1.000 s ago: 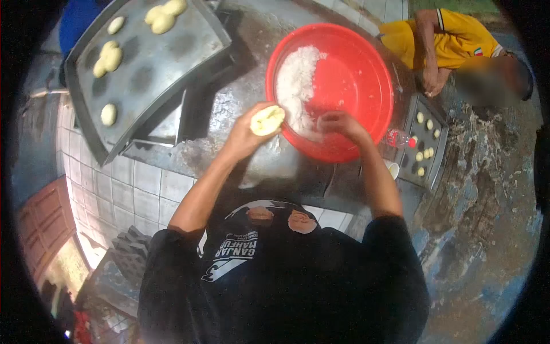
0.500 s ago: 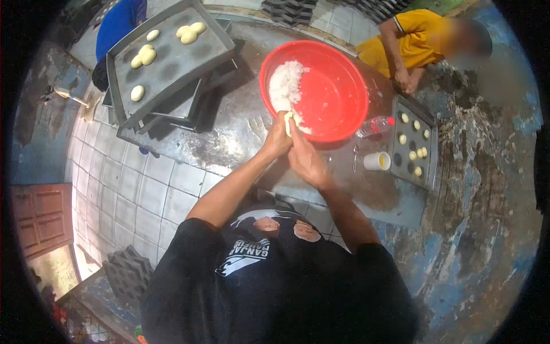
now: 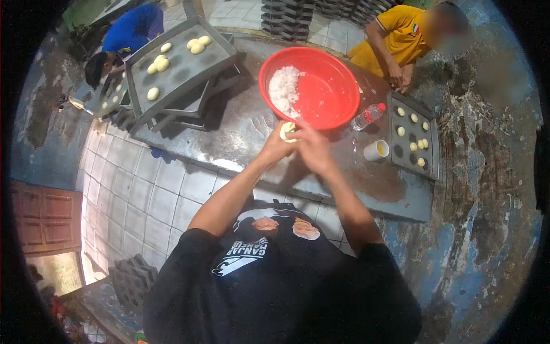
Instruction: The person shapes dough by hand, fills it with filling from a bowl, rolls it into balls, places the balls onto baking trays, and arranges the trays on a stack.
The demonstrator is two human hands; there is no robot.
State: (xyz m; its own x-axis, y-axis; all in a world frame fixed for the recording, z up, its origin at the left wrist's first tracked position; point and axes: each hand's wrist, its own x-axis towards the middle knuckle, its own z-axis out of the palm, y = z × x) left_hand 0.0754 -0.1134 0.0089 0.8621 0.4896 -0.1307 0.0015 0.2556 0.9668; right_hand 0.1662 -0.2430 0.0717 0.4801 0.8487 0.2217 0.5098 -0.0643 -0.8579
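Note:
A pale yellow piece of dough [image 3: 287,131] rests in my left hand [image 3: 276,148], whose fingers are wrapped round it. My right hand [image 3: 314,149] presses against the dough from the other side, its fingers bent over it and slightly blurred. Both hands are just in front of the near rim of a red basin [image 3: 335,92]. A heap of white, crumbly filling [image 3: 284,89] lies along the basin's left side.
Left on the metal table [image 3: 252,143], a tray [image 3: 189,71] with dough balls sits atop stacked trays. To the right are a water bottle [image 3: 368,116], a spoon [image 3: 354,150], a white cup [image 3: 376,150] and another tray [image 3: 405,155]. Persons in yellow [image 3: 401,34] and blue [image 3: 132,28] are across.
Both hands have drawn back from over the basin's rim toward me, with the dough between them. The dough now looks rounder and more gathered. The view has shifted slightly.

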